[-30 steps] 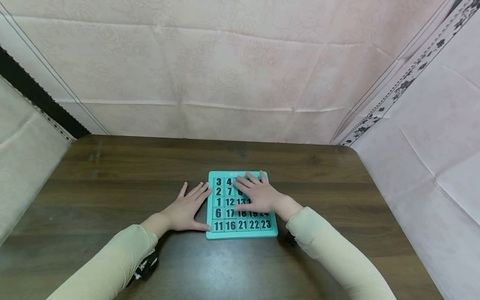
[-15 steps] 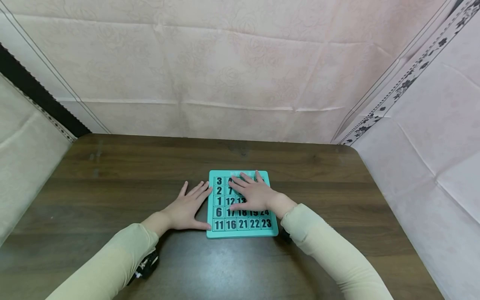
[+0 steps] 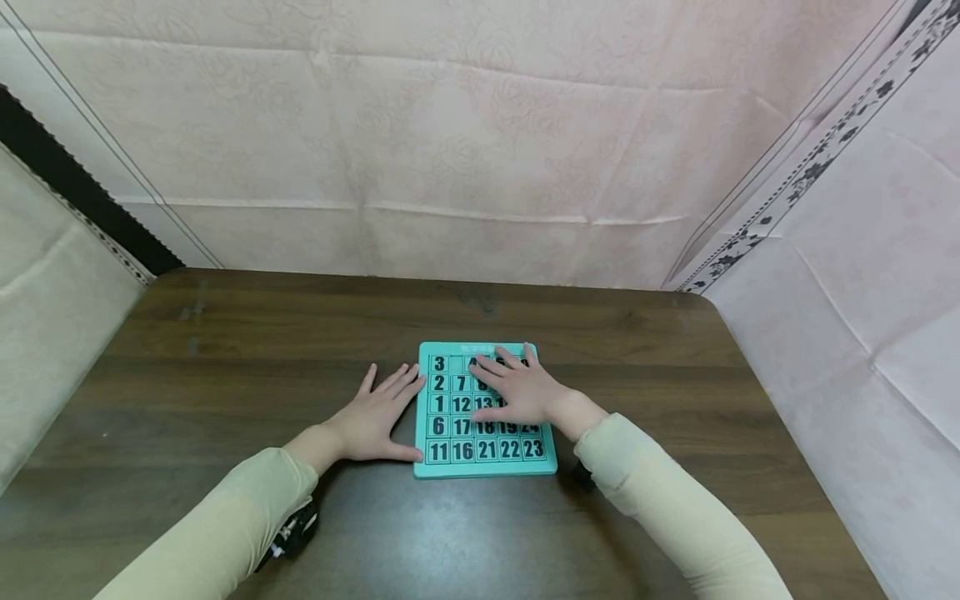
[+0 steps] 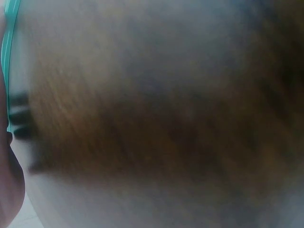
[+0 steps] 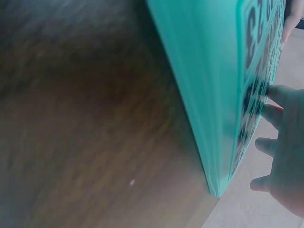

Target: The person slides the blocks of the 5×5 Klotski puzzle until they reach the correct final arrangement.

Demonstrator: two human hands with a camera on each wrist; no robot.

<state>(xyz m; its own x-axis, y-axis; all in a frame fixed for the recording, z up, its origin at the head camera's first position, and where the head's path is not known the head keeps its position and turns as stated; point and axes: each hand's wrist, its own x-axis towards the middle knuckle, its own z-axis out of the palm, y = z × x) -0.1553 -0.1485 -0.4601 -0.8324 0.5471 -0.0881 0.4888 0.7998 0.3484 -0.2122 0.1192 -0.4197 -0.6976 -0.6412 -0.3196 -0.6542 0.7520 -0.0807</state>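
Nearest the camera you get two cream sleeves coming in over a dark wood surface (image 3: 225,367), and the teal sliding number puzzle (image 3: 485,467) lies flat just ahead of them, about the middle of it. Left hand (image 3: 372,421) rests flat on the wood with its fingers straight, thumb and fingertips touching the puzzle's left edge, looks like it's just bracing the frame. Right hand (image 3: 521,390) lies on top of the tiles with its fingers spread and loosely extended, fingertips up at the top rows, pressing rather than gripping anything. Progress-wise I'd say it's nowhere near solved: the left column reads 3, 2, 1, 6, 11 going away from top to bottom, the bottom row (image 3: 484,450) reads 11, 16, 21, 22, 23, and the 12, 13, 17, 18 block sits in the middle, so the low numbers are pretty scrambled. The frame acts as the tray here, holding all the tiles, and there's a blank-looking slot in the top row right of the 3 (image 3: 438,363), just beside the right fingertips. A good part of the right side is hidden under the hand, so can't read those. The right wrist view only shows the teal edge (image 5: 209,95) up close; left wrist view is a blur. Behind it all hangs pink patterned cloth (image 3: 480,125).
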